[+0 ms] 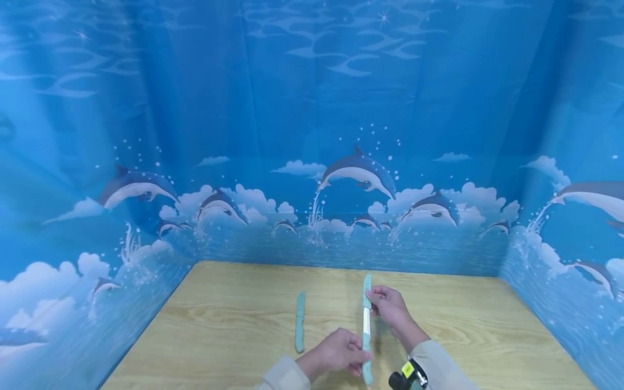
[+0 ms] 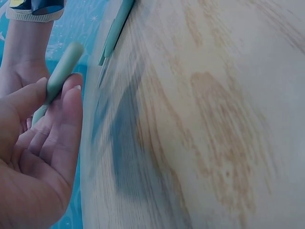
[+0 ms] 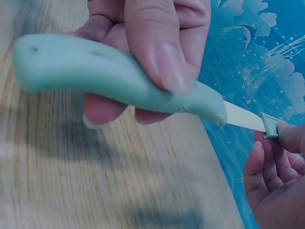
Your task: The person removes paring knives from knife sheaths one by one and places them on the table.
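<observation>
A knife (image 3: 119,78) with a mint-green handle and a pale blade (image 3: 244,117) hangs above the wooden table in the right hand (image 1: 391,310). The thumb and fingers of that hand pinch the handle. Between finger and thumb the left hand (image 1: 341,352) grips a mint-green sheath (image 2: 64,69), its square mouth towards the right hand. The blade spans the gap from handle to sheath mouth, its tip end hidden there. Left of both hands, a second mint-green knife (image 1: 299,322) lies on the table; it also appears at the top of the left wrist view.
The wood-grain table (image 1: 219,309) spreads under both hands. A blue curtain (image 1: 312,108) printed with dolphins and clouds encloses the back and both sides. A black camera (image 1: 408,375) with a yellow label sits at the right wrist.
</observation>
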`<action>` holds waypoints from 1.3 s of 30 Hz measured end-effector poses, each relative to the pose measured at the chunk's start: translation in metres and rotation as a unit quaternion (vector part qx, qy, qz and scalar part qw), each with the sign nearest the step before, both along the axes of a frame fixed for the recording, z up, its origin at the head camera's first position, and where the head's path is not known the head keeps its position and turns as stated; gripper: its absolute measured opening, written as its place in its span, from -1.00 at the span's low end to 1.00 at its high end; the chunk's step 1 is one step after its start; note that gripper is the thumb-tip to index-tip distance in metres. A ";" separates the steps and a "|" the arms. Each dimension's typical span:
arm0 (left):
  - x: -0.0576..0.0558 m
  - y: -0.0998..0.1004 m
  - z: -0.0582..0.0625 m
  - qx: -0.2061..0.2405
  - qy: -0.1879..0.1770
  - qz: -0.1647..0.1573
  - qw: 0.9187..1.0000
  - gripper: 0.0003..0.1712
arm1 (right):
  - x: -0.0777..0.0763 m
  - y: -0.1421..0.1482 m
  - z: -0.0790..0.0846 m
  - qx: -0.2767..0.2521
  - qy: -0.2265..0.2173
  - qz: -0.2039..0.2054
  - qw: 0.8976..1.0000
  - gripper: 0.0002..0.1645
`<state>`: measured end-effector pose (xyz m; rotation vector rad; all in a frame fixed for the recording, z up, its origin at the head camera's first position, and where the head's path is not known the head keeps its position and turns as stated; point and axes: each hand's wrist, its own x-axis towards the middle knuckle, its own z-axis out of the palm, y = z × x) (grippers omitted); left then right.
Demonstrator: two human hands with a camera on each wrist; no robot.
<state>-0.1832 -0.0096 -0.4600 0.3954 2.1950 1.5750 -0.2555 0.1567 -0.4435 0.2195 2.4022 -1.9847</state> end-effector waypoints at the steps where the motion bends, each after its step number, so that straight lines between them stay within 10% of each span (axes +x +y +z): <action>1: 0.000 0.000 0.000 0.002 -0.001 0.000 1.000 -0.85 | 0.000 0.000 0.000 -0.001 0.001 -0.001 1.000 -0.69; 30: 0.002 0.002 -0.001 0.012 0.004 0.005 1.000 -0.88 | 0.001 0.002 0.002 -0.019 0.008 -0.016 1.000 -0.67; 39: 0.007 0.006 -0.002 -0.025 0.036 -0.042 0.998 -0.82 | 0.000 0.009 0.000 -0.003 0.006 -0.024 1.000 -0.64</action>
